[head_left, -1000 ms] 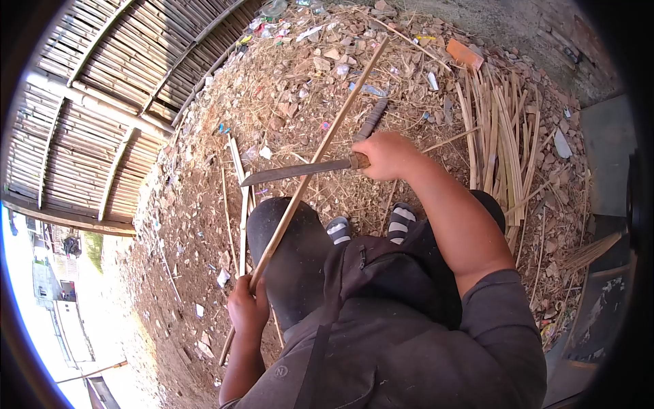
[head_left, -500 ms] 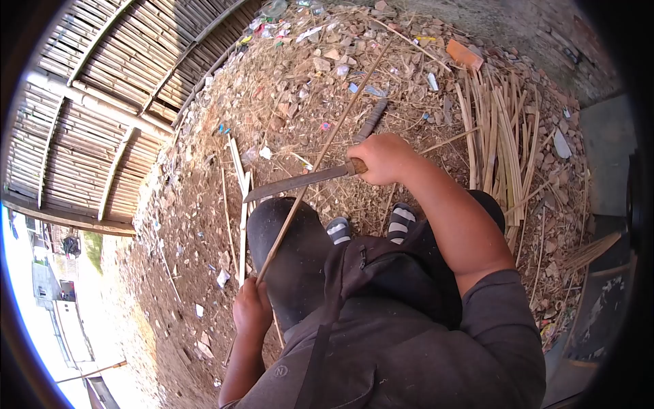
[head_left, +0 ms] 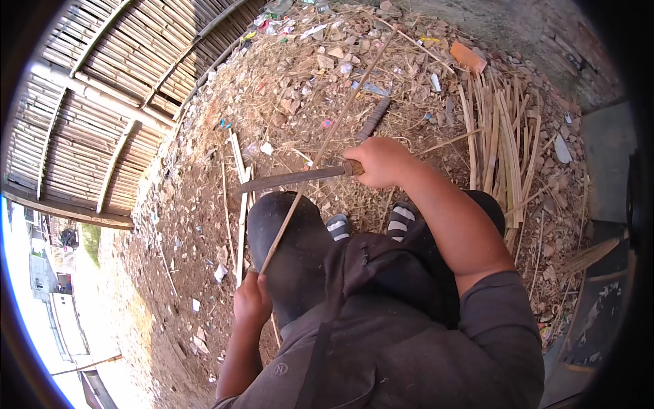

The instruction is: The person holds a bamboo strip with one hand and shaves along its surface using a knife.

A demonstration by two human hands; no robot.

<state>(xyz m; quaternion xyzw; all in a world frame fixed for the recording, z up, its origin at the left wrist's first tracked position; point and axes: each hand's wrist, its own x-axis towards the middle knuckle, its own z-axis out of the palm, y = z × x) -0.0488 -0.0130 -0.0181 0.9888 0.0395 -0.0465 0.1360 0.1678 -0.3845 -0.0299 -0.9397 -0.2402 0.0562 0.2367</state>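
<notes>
My right hand [head_left: 383, 162] is closed around the wooden handle of a machete [head_left: 293, 178], its long blade pointing left across my thigh. In my left hand [head_left: 253, 300], low at the left, I grip the near end of a thin bamboo strip [head_left: 286, 222]. From there the strip slants up and away to the right, out over the littered ground. The blade crosses the strip just beyond my left knee, overlapping it in this view. Past my right hand a dark, ridged rod-like piece [head_left: 374, 119] lies on the ground.
A pile of split bamboo strips [head_left: 501, 136] lies to the right. More pale strips [head_left: 241, 204] rest left of my knee. An orange brick [head_left: 468, 57] sits near the back wall. A slatted bamboo fence [head_left: 102, 102] stands at upper left, and rubble and litter cover the ground.
The machete has shifted slightly left and its blade lies a little flatter in view. My left hand has moved up slightly, still holding the bamboo strip.
</notes>
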